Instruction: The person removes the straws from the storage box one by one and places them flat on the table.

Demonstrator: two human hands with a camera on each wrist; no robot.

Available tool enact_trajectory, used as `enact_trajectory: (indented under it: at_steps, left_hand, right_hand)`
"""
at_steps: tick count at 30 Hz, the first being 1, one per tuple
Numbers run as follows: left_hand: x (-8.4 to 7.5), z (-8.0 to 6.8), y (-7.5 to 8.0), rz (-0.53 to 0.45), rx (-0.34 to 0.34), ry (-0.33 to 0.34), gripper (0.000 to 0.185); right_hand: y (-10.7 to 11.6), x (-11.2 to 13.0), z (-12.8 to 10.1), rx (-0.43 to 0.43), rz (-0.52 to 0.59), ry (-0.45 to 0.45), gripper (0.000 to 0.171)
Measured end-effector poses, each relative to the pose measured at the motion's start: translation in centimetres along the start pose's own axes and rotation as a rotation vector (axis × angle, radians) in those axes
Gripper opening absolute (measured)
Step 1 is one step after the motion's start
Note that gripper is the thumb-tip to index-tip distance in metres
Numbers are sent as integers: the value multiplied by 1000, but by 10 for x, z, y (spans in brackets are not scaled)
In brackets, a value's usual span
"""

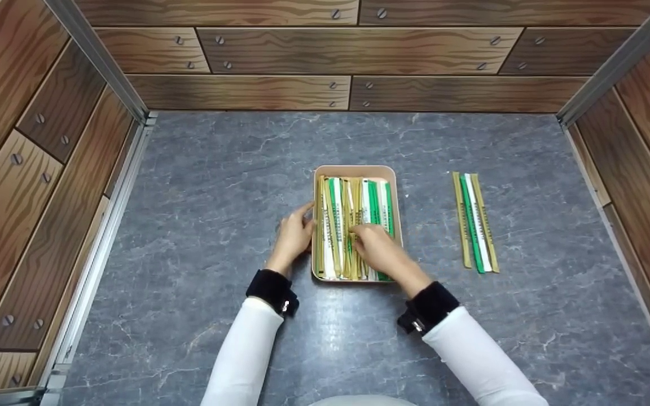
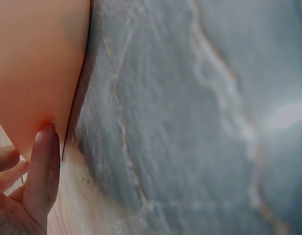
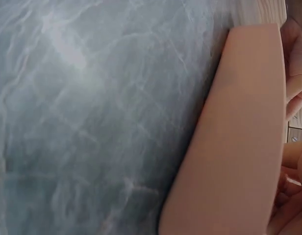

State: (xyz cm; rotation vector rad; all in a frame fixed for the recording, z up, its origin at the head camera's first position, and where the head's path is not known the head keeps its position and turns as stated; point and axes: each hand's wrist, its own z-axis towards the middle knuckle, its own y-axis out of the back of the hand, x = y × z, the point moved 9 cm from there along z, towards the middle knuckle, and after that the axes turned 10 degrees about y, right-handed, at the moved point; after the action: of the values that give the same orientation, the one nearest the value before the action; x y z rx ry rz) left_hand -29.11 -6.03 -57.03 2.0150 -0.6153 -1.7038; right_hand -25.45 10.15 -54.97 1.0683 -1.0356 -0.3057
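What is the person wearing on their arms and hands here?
Both arms are in long white sleeves: left sleeve, right sleeve. Each wrist has a black padded band, left band and right band, each with a small shiny metal part on it. The left hand and right hand are bare: no gloves, and no rings that I can make out.

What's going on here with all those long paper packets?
A person is working at a grey marble-look table. Their left hand rests against the left side of a shallow tan tray full of long wrapped sticks, some green and white, some tan. Their right hand reaches into the tray, fingers down among the sticks. Three similar sticks lie side by side on the table, right of the tray.
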Motion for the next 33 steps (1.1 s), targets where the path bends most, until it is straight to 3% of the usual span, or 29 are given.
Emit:
enact_trajectory:
  at_steps: [11, 26, 33]
  left_hand:
    - [0, 1, -2, -10, 14, -1, 46]
    - [1, 1, -2, -21, 16, 17, 47]
    - [1, 0, -1, -16, 11, 9, 46]
  right_hand:
    - [-18, -12, -2, 85, 49, -110, 39]
    - [-15, -22, -5, 21, 38, -171, 35]
    - [-12, -25, -6, -3, 89, -206, 33]
